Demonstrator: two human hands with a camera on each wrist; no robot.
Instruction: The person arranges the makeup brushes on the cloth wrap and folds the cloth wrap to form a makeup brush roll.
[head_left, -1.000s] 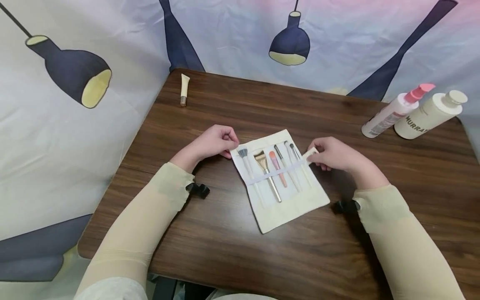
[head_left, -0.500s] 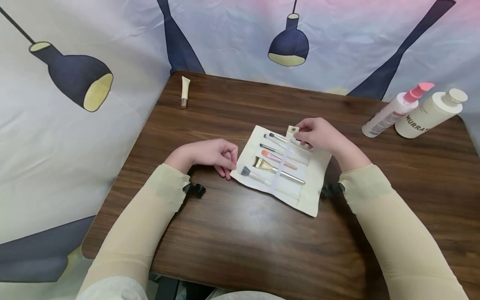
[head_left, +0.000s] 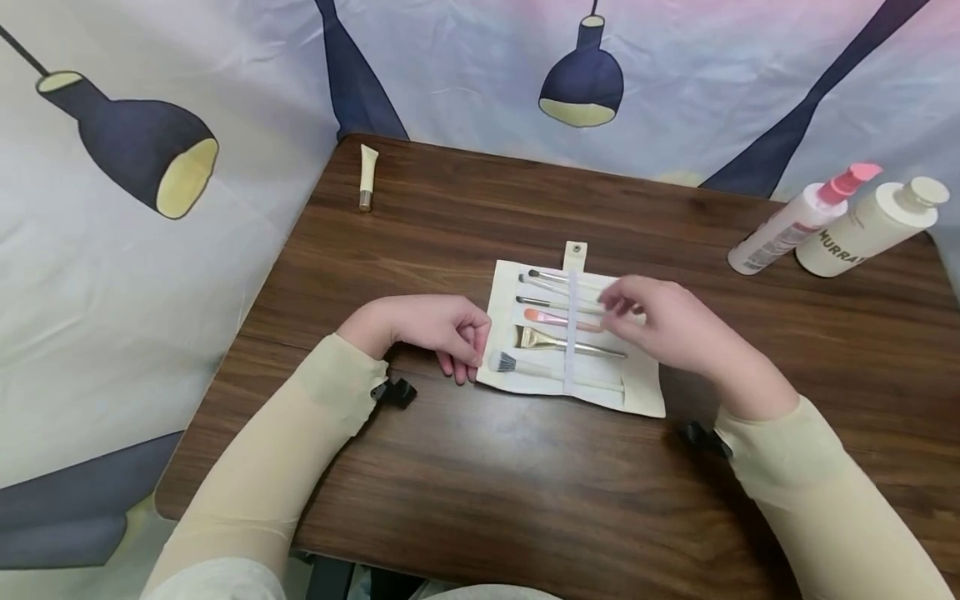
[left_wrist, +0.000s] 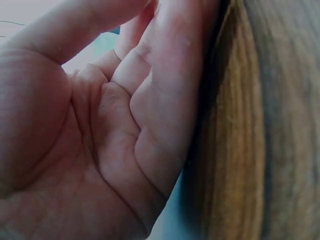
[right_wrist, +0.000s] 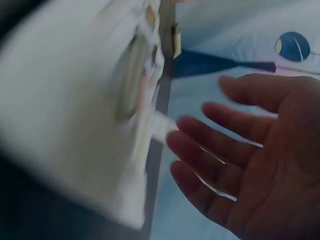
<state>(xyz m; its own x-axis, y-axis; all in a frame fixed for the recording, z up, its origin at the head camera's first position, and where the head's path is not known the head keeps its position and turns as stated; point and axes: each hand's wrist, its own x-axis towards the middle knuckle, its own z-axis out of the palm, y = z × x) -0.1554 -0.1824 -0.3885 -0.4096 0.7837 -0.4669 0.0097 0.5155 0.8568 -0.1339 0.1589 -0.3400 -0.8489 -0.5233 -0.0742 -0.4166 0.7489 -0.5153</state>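
Observation:
A cream fabric makeup brush roll (head_left: 645,385) lies unfolded on the table, its snap tab (head_left: 575,255) pointing to the back. Several makeup brushes lie side by side under its pale elastic band (head_left: 571,342): a gold flat one (head_left: 534,338), a pink one (head_left: 546,317), and one with grey bristles (head_left: 507,362) among them. My left hand (head_left: 442,327) pinches the roll's left edge; in the left wrist view its fingers hide that grip. Over the roll's right part hovers my right hand (head_left: 667,321). Its fingers (right_wrist: 205,150) are spread and hold nothing in the right wrist view.
A cream tube (head_left: 367,177) with a brown cap lies at the back left of the wooden table (head_left: 465,500). At the back right stand a pink-topped pump bottle (head_left: 795,223) and a cream bottle (head_left: 862,233). A printed cloth (head_left: 465,75) hangs behind.
The brush roll has turned counterclockwise, so its tab now points back and the brushes lie sideways. My right hand has let go of the tab and come nearer. My left hand has moved slightly nearer.

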